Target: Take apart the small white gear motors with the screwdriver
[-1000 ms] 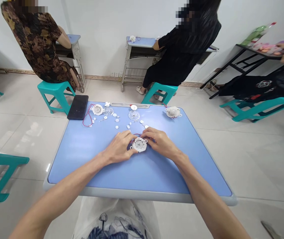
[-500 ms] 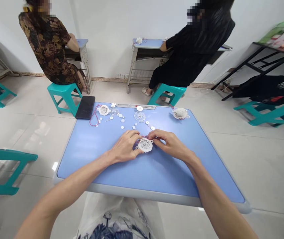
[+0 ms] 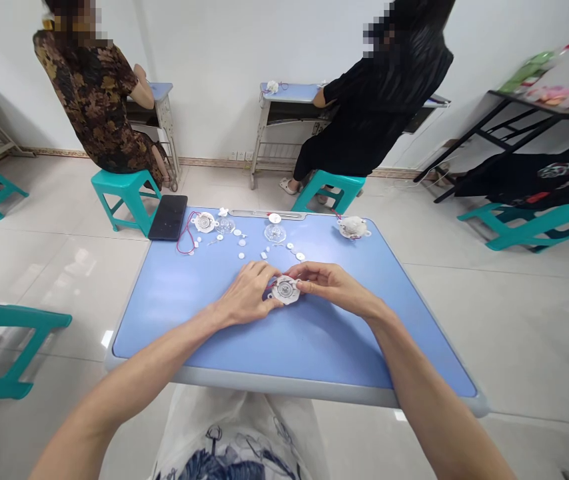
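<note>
A small round white motor housing point(image 3: 285, 290) with red wires lies on the blue desk point(image 3: 204, 320) between my hands. My left hand point(image 3: 245, 293) grips its left side with curled fingers. My right hand point(image 3: 327, 283) pinches its right edge, with the fingers curled over the top. Further back lie a second housing with a red wire point(image 3: 204, 222), a clear round cover point(image 3: 275, 233), several small white parts point(image 3: 242, 243) and a third white assembly point(image 3: 353, 227).
A black phone point(image 3: 168, 217) lies at the desk's back left corner. Two people sit on teal stools point(image 3: 124, 190) at desks by the wall. More teal stools stand at the left point(image 3: 9, 333) and right point(image 3: 529, 230). A black table point(image 3: 524, 110) is at far right.
My right hand has lifted and tilted the housing's right edge slightly and closed in on it. The camera view has shifted a little.
</note>
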`<state>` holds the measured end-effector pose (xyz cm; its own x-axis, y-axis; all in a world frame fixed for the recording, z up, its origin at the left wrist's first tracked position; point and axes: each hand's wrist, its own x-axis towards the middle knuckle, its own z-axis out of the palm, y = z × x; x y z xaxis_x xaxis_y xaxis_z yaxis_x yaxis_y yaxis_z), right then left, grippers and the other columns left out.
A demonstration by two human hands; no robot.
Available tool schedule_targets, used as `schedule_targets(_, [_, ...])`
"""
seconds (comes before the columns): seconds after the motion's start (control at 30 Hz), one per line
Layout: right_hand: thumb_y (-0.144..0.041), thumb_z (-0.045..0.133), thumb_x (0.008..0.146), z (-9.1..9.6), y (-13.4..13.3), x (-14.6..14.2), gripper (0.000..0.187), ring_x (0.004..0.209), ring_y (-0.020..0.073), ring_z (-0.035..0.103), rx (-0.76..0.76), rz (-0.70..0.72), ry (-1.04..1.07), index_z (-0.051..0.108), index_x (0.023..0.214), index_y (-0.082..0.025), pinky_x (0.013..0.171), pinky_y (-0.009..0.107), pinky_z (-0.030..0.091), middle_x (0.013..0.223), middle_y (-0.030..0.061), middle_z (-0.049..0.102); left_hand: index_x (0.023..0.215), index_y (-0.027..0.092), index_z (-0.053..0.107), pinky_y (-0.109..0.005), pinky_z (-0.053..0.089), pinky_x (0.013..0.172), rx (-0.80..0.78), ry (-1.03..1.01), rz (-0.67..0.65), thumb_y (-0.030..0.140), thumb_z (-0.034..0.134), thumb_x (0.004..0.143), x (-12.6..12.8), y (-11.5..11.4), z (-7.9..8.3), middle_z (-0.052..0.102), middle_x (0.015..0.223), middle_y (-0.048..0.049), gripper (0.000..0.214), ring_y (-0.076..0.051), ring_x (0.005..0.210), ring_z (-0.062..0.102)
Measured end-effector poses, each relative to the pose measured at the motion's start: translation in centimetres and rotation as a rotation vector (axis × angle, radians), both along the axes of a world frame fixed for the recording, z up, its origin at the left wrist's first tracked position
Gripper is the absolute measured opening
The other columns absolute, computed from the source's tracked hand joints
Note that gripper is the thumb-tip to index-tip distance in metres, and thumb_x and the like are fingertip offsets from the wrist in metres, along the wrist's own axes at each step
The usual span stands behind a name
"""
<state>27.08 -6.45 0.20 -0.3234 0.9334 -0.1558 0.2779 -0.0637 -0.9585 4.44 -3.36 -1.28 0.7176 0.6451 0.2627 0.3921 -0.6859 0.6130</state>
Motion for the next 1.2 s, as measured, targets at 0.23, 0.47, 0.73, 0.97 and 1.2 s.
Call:
schedule_targets(0.23, [-0.055, 0.081, 0.068, 0.0, 0.1, -0.5, 0.045, 0.092, 0.0217, 0.066, -0.041, -0.087, 0.09, 0.072, 0.093, -0.019, 0.085, 0.038, 0.053, 0.103, 0.008, 0.072, 0.114, 0.02, 0.056, -0.036, 0.05, 0.088, -0.084, -0.075, -0.029, 0.026, 0.07, 0.083, 0.0, 0.0, -0.3, 0.056, 0.11, -0.0073, 0.035, -0.022, 0.099, 0.057])
schedule_targets(0.47, [-0.052, 0.084, 0.064, -0.1, 0.1, -0.8, 0.043, 0.083, 0.0185, 0.065, -0.087, -0.131, 0.125, 0.072, 0.087, -0.018, 0.079, 0.035, 0.053, 0.091, 0.0051, 0.072, 0.114, 0.019, 0.054, -0.035, 0.051, 0.088, -0.115, -0.085, -0.027, 0.023, 0.071, 0.081, 0.0, -0.1, 0.0, 0.056, 0.111, -0.0069, 0.037, -0.021, 0.1, 0.057])
schedule_targets(0.73, [-0.053, 0.082, 0.064, 0.2, 0.0, -1.2, 0.041, 0.075, 0.0183, 0.065, -0.077, -0.188, 0.076, 0.071, 0.082, -0.018, 0.076, 0.035, 0.054, 0.082, 0.0039, 0.072, 0.107, 0.02, 0.057, -0.035, 0.055, 0.083, -0.262, -0.155, 0.063, 0.019, 0.077, 0.072, -0.1, -0.1, 1.0, 0.058, 0.108, -0.0058, 0.041, -0.02, 0.096, 0.06])
schedule_targets(0.97, [-0.052, 0.083, 0.064, 0.1, -0.1, -0.8, 0.039, 0.082, 0.021, 0.066, -0.012, -0.218, 0.127, 0.073, 0.082, -0.019, 0.081, 0.038, 0.054, 0.087, 0.0061, 0.073, 0.096, 0.017, 0.061, -0.034, 0.056, 0.082, -0.325, -0.176, 0.121, 0.015, 0.074, 0.075, 0.1, -0.4, 1.6, 0.061, 0.1, -0.0039, 0.025, -0.017, 0.087, 0.064])
schedule_targets(1.2, [-0.055, 0.085, 0.061, 1.1, 1.1, -0.9, 0.042, 0.083, 0.0224, 0.067, 0.074, -0.26, 0.103, 0.073, 0.081, -0.02, 0.083, 0.042, 0.056, 0.088, 0.0061, 0.073, 0.084, 0.015, 0.063, -0.032, 0.057, 0.077, -0.228, -0.177, 0.202, 0.012, 0.069, 0.078, 0.3, 0.5, 3.3, 0.063, 0.092, -0.0036, 0.01, -0.014, 0.078, 0.065])
